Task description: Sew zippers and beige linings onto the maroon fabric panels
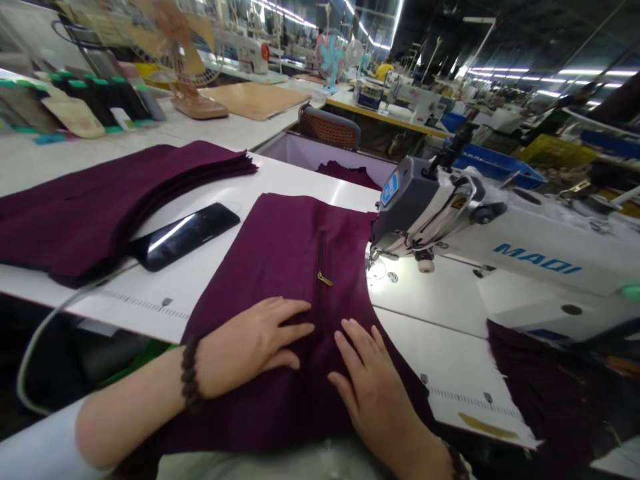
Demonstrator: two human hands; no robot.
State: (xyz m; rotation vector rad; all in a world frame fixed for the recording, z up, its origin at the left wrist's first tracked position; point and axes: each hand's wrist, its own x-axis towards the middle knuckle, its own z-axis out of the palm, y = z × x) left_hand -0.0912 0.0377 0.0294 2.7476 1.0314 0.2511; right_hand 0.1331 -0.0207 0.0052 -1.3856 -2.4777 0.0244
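Observation:
A dark purple fabric panel (270,260) lies flat across the table in front of me, its lower part hanging toward my lap. A zipper (323,253) with a gold pull (325,279) is set into it, running up its middle. My left hand (265,333) rests on the fabric just left of the zipper's lower end, fingers spread. On the right of the zipper my right hand (367,373) lies on the same panel with its fingers apart. The panel's right edge is beside the needle area of a sewing machine (425,220).
A stack of purple fabric pieces (135,187) lies at the left, with a black phone (185,237) against it. Behind stand thread cones (90,100), a bottle (75,113) and a fan (193,60). Dark fabric (555,393) hangs at the lower right.

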